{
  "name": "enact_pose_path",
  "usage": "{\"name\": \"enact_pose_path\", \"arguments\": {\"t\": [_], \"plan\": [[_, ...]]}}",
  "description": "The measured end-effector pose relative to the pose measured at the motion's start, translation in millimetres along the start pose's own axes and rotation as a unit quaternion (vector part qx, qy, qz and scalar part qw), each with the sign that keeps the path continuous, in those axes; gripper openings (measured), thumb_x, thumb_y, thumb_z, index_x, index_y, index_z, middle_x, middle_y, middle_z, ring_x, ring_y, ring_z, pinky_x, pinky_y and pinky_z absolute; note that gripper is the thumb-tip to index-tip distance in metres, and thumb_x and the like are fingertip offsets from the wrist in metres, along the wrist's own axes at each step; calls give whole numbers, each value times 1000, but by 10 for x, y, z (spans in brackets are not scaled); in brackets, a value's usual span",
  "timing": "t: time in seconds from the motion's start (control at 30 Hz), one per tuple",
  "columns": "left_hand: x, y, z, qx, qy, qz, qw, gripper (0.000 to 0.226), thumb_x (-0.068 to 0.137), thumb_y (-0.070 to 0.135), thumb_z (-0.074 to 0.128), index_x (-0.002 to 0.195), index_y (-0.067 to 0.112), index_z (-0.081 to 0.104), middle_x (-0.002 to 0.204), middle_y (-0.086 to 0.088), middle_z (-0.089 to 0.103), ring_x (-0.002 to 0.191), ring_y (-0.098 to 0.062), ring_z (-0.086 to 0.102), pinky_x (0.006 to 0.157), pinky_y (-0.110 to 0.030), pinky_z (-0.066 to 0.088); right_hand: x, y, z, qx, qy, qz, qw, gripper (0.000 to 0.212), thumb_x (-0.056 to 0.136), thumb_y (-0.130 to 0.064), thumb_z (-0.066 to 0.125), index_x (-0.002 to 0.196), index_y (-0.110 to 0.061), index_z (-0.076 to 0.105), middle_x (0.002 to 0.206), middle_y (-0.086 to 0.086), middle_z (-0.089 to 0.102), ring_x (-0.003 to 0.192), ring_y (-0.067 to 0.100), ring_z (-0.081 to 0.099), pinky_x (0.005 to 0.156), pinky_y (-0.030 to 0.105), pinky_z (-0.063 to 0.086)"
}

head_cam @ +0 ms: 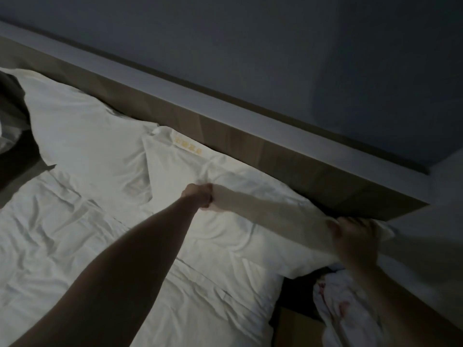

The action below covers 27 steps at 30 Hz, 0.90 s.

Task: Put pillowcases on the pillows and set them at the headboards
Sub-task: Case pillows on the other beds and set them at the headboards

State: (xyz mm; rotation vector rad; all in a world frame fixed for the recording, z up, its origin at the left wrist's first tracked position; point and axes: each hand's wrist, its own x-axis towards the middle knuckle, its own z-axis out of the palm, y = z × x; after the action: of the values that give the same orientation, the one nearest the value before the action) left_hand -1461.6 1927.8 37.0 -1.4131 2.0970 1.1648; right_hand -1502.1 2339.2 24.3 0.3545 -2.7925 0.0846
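A white cased pillow [190, 169] with a yellow label lies against the wooden headboard [250, 144] at the right side of the bed. My left hand [199, 195] grips a bunched fold of its pillowcase near the middle. My right hand [355, 239] grips the same case at the pillow's right end, by the headboard's corner. The fabric is stretched taut between both hands. A second white pillow [82, 128] leans on the headboard further left.
A rumpled white sheet [75, 234] covers the mattress. Bundled white linen with reddish marks [343, 304] lies on the floor beside the bed at lower right. A dark shape [15, 126] sits at the far left. The room is dim.
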Motion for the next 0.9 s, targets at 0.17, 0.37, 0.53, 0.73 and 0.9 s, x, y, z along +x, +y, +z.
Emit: {"name": "enact_pose_path", "arguments": {"t": [0.17, 0.37, 0.53, 0.73, 0.9], "plan": [[-34, -38, 33, -62, 59, 28, 996, 50, 92, 47, 61, 114, 3, 72, 116, -13, 75, 108, -36, 71, 88, -37, 60, -35, -17, -17, 90, 29, 33, 995, 45, 103, -31, 43, 66, -9, 59, 62, 15, 59, 59, 36, 55, 69, 45, 44], [-343, -173, 64, -126, 142, 124, 974, 54, 86, 42, 39, 82, 3, 76, 86, -19, 76, 87, -41, 69, 78, -41, 57, -175, -88, -76, 141, 126, 57, 980, 41, 105, -19, 49, 65, -9, 49, 60, 14, 46, 55, 31, 43, 59, 45, 35], [-340, -198, 144, -115, 91, 158, 977, 42, 98, 30, 46, 74, 5, 70, 75, -12, 72, 79, -36, 68, 67, -35, 49, -338, -42, -53, 168, 91, 123, 974, 41, 105, -25, 42, 70, -7, 55, 63, 11, 46, 60, 26, 42, 64, 43, 38], [-182, -133, -3, 17, -22, 136, 990, 34, 98, 31, 51, 76, 16, 72, 76, -4, 75, 85, -29, 75, 73, -30, 58, -234, -294, 20, 169, -38, 78, 982, 39, 97, -35, 47, 116, -9, 68, 109, 18, 65, 97, 37, 60, 86, 46, 45], [-234, -105, -2, 35, -16, 135, 990, 38, 99, 33, 50, 84, 11, 78, 82, -8, 78, 88, -30, 76, 77, -33, 58, 57, -916, 17, 257, -139, -12, 956, 56, 95, -54, 53, 140, -21, 59, 143, 3, 60, 132, 24, 54, 110, 43, 39]]}}
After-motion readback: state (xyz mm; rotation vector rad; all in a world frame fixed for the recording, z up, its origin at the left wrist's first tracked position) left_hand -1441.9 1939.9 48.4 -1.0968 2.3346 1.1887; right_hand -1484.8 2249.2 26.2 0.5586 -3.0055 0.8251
